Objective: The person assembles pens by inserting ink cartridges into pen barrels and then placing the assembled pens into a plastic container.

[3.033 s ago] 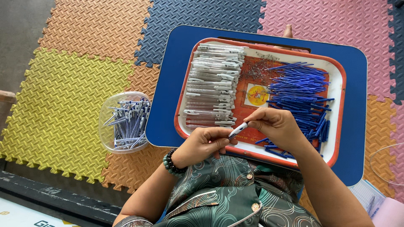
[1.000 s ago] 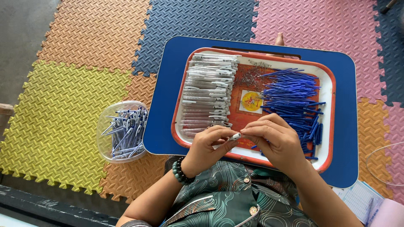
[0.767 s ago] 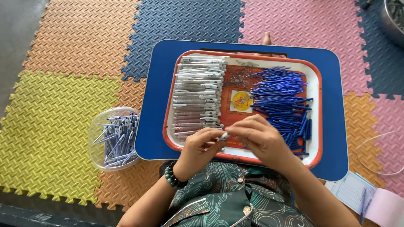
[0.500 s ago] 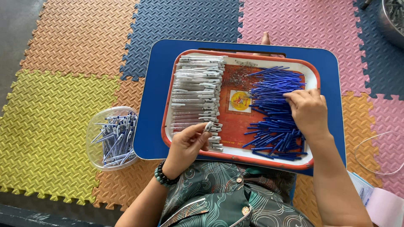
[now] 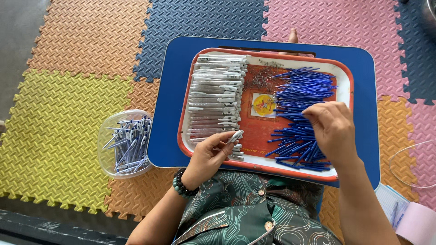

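An orange-rimmed tray (image 5: 185, 113) rests on a blue lap table (image 5: 163, 113). White pen barrels (image 5: 217, 97) lie stacked in rows on its left side, and a heap of blue refills (image 5: 297, 97) fills the right side. My left hand (image 5: 206, 156) holds one white pen barrel (image 5: 235, 136) by its end at the tray's near edge, next to the bottom of the stack. My right hand (image 5: 334, 129) lies palm down on the blue refills with fingers curled into the heap; whether it grips one is hidden.
A clear round bowl (image 5: 106, 161) of assembled pens stands on the foam floor mats at the left of the lap table. A second clear container (image 5: 411, 159) and a pink notepad (image 5: 420, 224) lie at the right.
The hands were together over the tray's near edge, working one pen. They have parted: the right hand went to the blue refills, the left stayed with the white barrel by the stack.
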